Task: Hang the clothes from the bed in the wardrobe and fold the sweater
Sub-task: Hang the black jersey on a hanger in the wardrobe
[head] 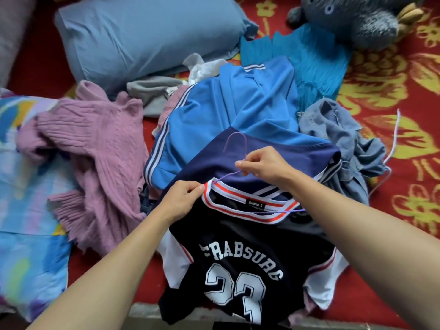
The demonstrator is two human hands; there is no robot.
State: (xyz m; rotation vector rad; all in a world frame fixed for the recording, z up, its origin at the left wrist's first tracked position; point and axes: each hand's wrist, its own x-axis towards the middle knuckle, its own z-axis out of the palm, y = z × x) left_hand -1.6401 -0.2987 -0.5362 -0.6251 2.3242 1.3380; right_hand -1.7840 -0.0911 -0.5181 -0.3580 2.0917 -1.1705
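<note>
A dark navy jersey with white "23" lies at the bed's near edge, its striped collar facing away from me. My left hand pinches the collar's left side. My right hand pinches the neck of a thin purple wire hanger, whose one arm runs into the collar and shows through it. A pink knitted sweater lies crumpled to the left. A blue track jacket with white stripes lies behind the jersey.
On the red flowered bedspread lie a grey-blue denim garment at right, a turquoise pleated cloth, a grey garment, a blue pillow, a grey plush toy and a colourful blanket at left.
</note>
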